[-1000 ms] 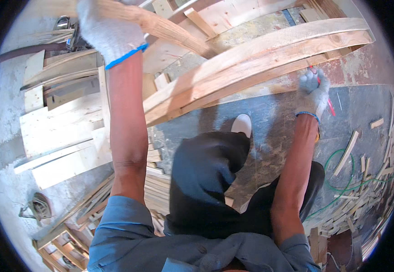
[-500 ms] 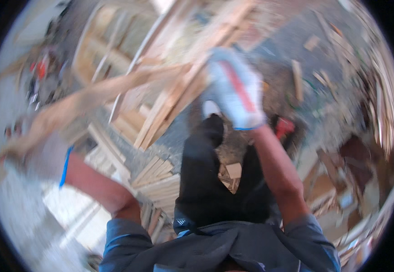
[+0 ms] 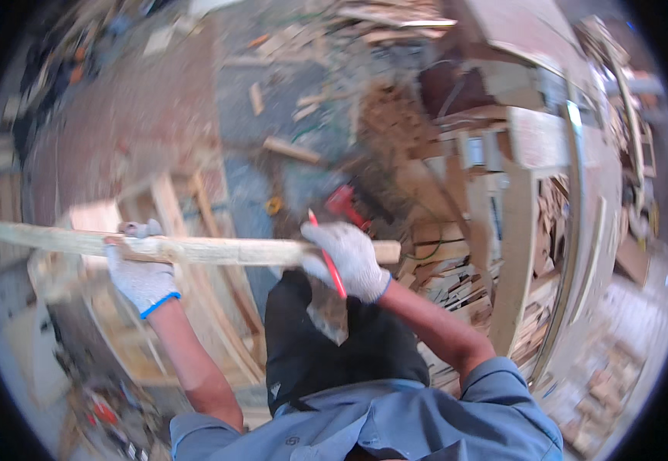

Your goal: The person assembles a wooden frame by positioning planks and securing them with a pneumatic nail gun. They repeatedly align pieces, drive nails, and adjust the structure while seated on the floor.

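A long, pale wooden board point(image 3: 242, 251) lies crosswise in front of me above my legs, held off the floor in both hands. My left hand point(image 3: 143, 273), in a white knit glove with a blue cuff, is closed around the board left of its middle. A short brown sliver of wood point(image 3: 140, 253) shows by its fingers. Near the board's right end, my gloved right hand point(image 3: 353, 257) is closed on it. That hand also has a red pencil point(image 3: 331, 265), slanting across the glove with its tip up. The right fingertips are partly hidden.
Below the board at left stands a wooden frame point(image 3: 246, 346). A red power tool point(image 3: 342, 203) and a yellow ring point(image 3: 273, 205) lie on the floor ahead, near scattered offcuts point(image 3: 292, 149). To the right, a wooden rack point(image 3: 512, 261) stands beside stacked wood scraps.
My view has turned to the right. The board has swung level across me, and my left hand has come inward. My right hand is now on the board, no longer over the wooden frame.
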Tool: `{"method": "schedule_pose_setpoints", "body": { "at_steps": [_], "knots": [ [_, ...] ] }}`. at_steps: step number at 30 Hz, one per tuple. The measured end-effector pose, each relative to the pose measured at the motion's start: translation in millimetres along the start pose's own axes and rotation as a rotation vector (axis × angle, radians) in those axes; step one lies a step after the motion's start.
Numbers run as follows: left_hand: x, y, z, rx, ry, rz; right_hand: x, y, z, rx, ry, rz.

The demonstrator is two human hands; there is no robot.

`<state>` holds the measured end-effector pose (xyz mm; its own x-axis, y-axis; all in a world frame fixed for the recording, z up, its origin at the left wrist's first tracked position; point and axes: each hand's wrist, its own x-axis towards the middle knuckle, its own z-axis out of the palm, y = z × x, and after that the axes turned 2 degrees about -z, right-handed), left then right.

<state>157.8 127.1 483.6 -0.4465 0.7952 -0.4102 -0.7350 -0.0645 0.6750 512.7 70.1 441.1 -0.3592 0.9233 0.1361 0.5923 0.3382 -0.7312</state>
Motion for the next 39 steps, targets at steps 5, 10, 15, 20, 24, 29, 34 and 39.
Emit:
{"method": "schedule_pose_setpoints", "body": {
  "at_steps": [5, 10, 15, 20, 24, 29, 34, 39],
  "knots": [
    [20.1, -133.1, 137.0, 0.052, -0.28, -0.389, -60.2, 14.1, -107.7, -0.154, 0.088, 0.286],
    [-34.5, -246.5, 276.7, 0.252, -0.662, -0.443, -124.5, 44.4, -190.0, -0.022, 0.474, 0.503],
    [-112.2, -313.7, 319.7, 0.715, -0.953, -0.527, -168.1, 71.4, -292.4, -0.301, 0.725, 0.655],
    [-150.7, -361.0, 344.4, 1.131, -1.118, -0.307, -229.8, 79.9, -330.2, -0.232, 0.871, 0.867],
    [-149.6, -409.5, 406.3, 1.44, -1.447, 0.285, -267.3, 70.7, -326.7, -0.106, 0.972, 0.994],
    [-131.9, -506.4, 507.3, 1.495, -1.626, 0.814, -281.1, 66.0, -333.8, 0.065, 1.102, 1.057],
    [-150.4, -603.0, 618.9, 1.652, -1.709, 1.081, -281.3, 84.7, -353.6, 0.007, 1.143, 1.113],
    [-158.6, -706.6, 708.4, 1.394, -1.897, 1.483, -242.8, 116.7, -410.4, 0.17, 1.189, 1.308]
  ]
}}
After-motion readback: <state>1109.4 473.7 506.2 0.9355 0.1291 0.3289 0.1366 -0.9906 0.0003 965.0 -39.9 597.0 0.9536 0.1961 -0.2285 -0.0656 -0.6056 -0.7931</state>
